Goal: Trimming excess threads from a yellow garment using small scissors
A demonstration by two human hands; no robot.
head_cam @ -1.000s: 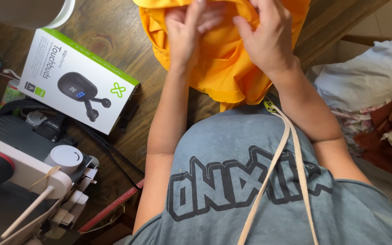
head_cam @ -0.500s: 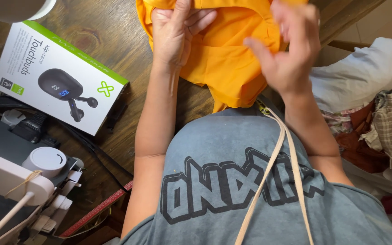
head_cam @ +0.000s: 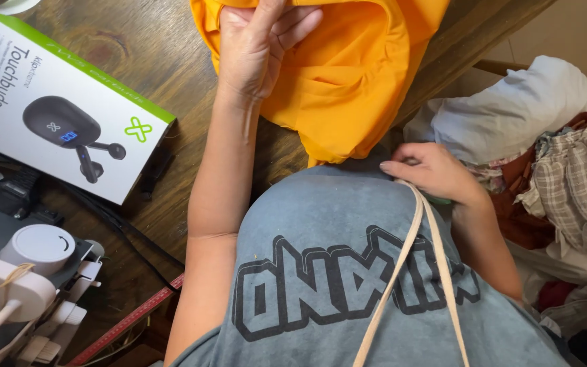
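Two beige straps (head_cam: 412,272) run down the front of the person's grey printed T-shirt (head_cam: 348,285), nearest the camera. The right hand (head_cam: 433,170) rests at the top edge of the shirt, where the straps begin, and just below the hanging corner of the orange fabric (head_cam: 348,81). Its fingers (head_cam: 402,165) lie together and curled; whether they pinch a strap or the fabric corner cannot be told. Right of this hand sits a pile of clothes (head_cam: 552,170) in grey, plaid and dark red.

On the left, near the lower edge, stands a white sewing machine (head_cam: 22,292) with a round white knob. A red measuring tape (head_cam: 130,323) lies on the wooden table (head_cam: 137,61) beside it. Beyond the machine, a white and green earbud box (head_cam: 56,102) lies flat on the table, with black cables passing under its near edge.

Farthest away, the orange fabric is bunched on the table, one corner hanging over the table edge. The left hand (head_cam: 253,47) lies on the fabric's left part. Its fingers (head_cam: 293,30) are clamped on a raised fold, thumb upward.
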